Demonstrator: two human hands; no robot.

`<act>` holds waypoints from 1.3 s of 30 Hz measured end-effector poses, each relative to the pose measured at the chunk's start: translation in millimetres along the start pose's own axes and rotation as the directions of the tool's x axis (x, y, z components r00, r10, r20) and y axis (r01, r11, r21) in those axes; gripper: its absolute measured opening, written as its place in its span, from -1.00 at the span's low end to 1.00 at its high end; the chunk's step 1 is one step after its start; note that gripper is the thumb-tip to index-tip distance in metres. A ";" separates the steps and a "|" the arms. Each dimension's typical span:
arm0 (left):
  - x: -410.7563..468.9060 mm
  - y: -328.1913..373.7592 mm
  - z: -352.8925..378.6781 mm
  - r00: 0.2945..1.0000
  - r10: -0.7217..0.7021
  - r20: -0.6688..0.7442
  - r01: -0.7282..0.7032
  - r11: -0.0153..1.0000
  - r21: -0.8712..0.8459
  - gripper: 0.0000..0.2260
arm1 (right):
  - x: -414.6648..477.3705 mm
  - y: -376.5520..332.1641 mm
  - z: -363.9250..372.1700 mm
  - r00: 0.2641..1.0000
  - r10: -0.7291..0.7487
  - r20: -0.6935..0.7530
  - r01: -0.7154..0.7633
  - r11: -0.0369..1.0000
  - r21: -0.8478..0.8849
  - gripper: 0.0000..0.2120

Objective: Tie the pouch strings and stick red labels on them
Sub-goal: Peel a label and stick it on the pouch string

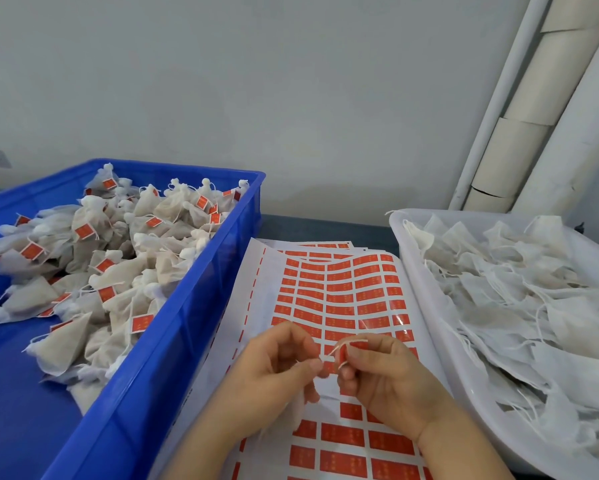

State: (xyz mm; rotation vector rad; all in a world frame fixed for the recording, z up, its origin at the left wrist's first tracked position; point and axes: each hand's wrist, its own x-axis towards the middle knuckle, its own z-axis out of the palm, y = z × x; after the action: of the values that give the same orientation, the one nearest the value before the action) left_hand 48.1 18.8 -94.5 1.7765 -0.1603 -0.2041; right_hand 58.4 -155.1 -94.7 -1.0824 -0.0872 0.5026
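- Left hand (273, 368), seen from the head camera: fingers curled, thumb and forefinger pinching one end of a thin white string (332, 351).
- Right hand (384, 375), just beside the left: fingers curled, with the fingertips pinching one red label (342, 355) at the string.
- One string shows between the two hands. Its long axis slants from the left thumb up and away toward the right fingertips.
- The label stands with its long axis roughly running away from the person. It seems folded over the string, though the blur makes that hard to confirm.
- One white pouch (292, 410) hangs under the left hand, its body pointing down toward the person.
- Under both hands lies a label sheet (339, 299) in rows of red labels, too many to count. The edges of more sheets show at its far side.
- One blue crate (173, 341) sits out past the left hand. It holds a heap of tied pouches (118, 271), more than a dozen of them showing a red label.
- One white tray (426, 306) sits out past the right hand, filled with flat untied pouches (516, 306) and loose strings, uncountable in the pile.
- Two pale pipes (533, 98) rise along the wall beyond the tray.
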 end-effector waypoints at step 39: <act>-1.0 -1.5 2.3 0.988 0.154 0.005 -0.153 0.985 -0.086 -0.46 | -2.3 5.6 25.4 0.959 -0.096 -0.268 0.002 0.943 -0.332 -0.89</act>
State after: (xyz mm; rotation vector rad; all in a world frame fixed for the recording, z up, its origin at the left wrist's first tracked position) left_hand 46.6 17.1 -96.4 1.6703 -0.2913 -0.1087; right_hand 46.6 -133.2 -87.0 -1.4673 0.0547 0.2885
